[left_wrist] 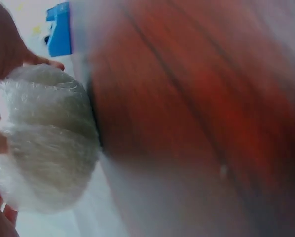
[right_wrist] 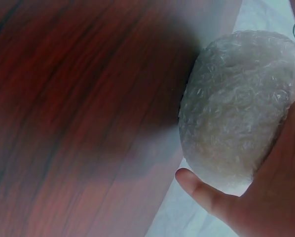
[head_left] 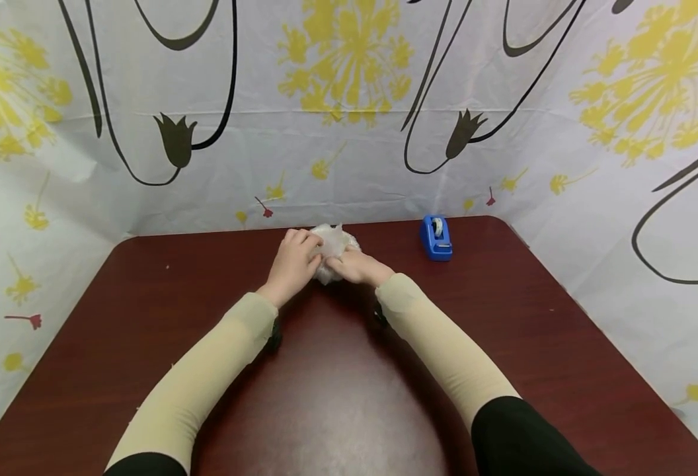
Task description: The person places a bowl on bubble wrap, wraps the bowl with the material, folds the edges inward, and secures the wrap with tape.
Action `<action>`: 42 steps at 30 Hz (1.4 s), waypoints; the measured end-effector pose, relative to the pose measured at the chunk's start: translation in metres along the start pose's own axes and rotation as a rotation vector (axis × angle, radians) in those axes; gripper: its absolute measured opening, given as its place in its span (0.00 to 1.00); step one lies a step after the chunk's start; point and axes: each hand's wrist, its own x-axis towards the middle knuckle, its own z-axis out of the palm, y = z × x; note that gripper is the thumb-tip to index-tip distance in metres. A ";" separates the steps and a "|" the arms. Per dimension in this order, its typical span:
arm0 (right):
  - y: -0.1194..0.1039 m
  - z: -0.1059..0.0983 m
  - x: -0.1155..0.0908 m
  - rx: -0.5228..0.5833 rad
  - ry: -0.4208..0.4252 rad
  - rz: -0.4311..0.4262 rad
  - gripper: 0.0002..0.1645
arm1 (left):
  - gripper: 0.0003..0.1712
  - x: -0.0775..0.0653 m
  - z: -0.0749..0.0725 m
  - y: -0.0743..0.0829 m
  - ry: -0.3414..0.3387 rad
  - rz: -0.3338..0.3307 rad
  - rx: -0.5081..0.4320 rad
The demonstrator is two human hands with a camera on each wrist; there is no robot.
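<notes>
A rounded bundle of clear bubble wrap [head_left: 336, 239] rests on the table near its far edge, between both hands. Whatever the wrap encloses shows only as a pale, blurred shape. My left hand [head_left: 292, 263] grips the bundle from the left, fingers bent over its upper side. From the right, my right hand [head_left: 361, 266] holds it, with fingertips at the loose wrap on top. In the right wrist view the bundle [right_wrist: 236, 108] lies against the right hand [right_wrist: 271, 207], one digit sticking out below it. The left wrist view shows the bundle's layered side [left_wrist: 54, 153].
A blue tape dispenser [head_left: 436, 238] with a roll in it stands at the far right of the dark red-brown table [head_left: 349, 396]. Behind and beside the table hangs a white sheet [head_left: 325, 158] with yellow and dark flower prints.
</notes>
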 end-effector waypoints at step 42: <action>0.005 -0.013 0.002 0.176 0.255 -0.136 0.32 | 0.23 0.010 -0.012 0.012 -0.572 -0.058 0.272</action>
